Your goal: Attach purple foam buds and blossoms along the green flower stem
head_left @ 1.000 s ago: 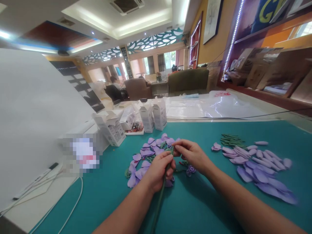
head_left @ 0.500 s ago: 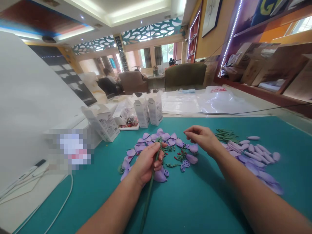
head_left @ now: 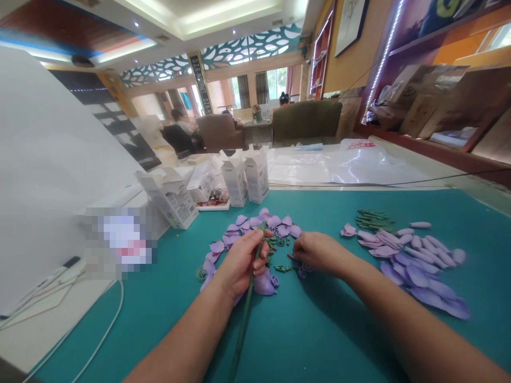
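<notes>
My left hand is closed around a long green stem, which slants from its top end above my fingers down toward the near edge. My right hand is down at the right side of a ring of purple petals, its fingers curled together among small green and red pieces. Whatever its fingertips hold is hidden. Beside it lie purple openwork discs. Under my left hand sits a larger purple petal.
To the right lie green sticks, slim lilac pieces and big purple petals on the green mat. White boxes and a small tray stand at the back left. A white cable runs along the left.
My right hand has dropped down and slightly left, from above the petal ring to the small pieces inside it. My left hand keeps its hold on the stem.
</notes>
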`<state>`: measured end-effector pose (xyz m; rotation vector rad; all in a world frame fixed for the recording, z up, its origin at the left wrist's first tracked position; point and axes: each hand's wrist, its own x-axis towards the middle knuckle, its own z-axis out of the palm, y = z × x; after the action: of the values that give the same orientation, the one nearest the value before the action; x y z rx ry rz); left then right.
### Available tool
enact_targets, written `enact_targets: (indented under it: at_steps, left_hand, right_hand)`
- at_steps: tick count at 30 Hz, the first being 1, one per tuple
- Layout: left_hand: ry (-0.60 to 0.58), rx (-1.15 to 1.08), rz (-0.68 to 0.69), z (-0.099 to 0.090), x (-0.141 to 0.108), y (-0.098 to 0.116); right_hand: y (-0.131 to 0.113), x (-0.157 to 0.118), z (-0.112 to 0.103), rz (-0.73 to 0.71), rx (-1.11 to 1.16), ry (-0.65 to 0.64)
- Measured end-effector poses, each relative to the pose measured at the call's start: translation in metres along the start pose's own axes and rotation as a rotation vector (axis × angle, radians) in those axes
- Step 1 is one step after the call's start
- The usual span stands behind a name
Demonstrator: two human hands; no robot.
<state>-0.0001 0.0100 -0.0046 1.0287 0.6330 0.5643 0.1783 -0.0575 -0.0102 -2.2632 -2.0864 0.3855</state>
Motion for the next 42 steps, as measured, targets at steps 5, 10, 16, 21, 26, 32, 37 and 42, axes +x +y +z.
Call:
enact_targets:
  at_steps: [5,10,16,21,26,32,37,42]
  left_hand:
    - [0.003,0.003,-0.007,0.001,-0.001,0.001]
    - [-0.003,-0.002,-0.009,0.003,-0.002,0.002]
    - [-0.036,0.002,-0.028,0.003,-0.003,0.0]
    - [-0.073,0.009,-0.04,0.005,-0.003,-0.003]
    - [-0.079,0.022,-0.057,0.008,-0.006,-0.006]
    - [-0.059,0.025,-0.066,0.01,-0.007,-0.009]
    - [-0.056,0.034,-0.073,0.011,-0.005,-0.009]
    - [-0.06,0.035,-0.067,0.011,-0.005,-0.01]
  right_hand:
    - [0.0,0.004,0.006,0.02,-0.031,-0.021]
    - [0.002,0.005,0.008,0.058,-0.058,0.0]
    - [-0.005,0.003,0.01,0.052,-0.087,0.023]
    - [-0.011,0.005,0.016,0.058,-0.144,0.06]
    - [-0.011,0.006,0.021,0.039,-0.171,0.084]
    - [-0.012,0.007,0.023,0.042,-0.152,0.106]
    - [-0.013,0.006,0.02,0.051,-0.099,0.191]
    - [-0.008,0.007,0.01,0.072,0.285,0.34]
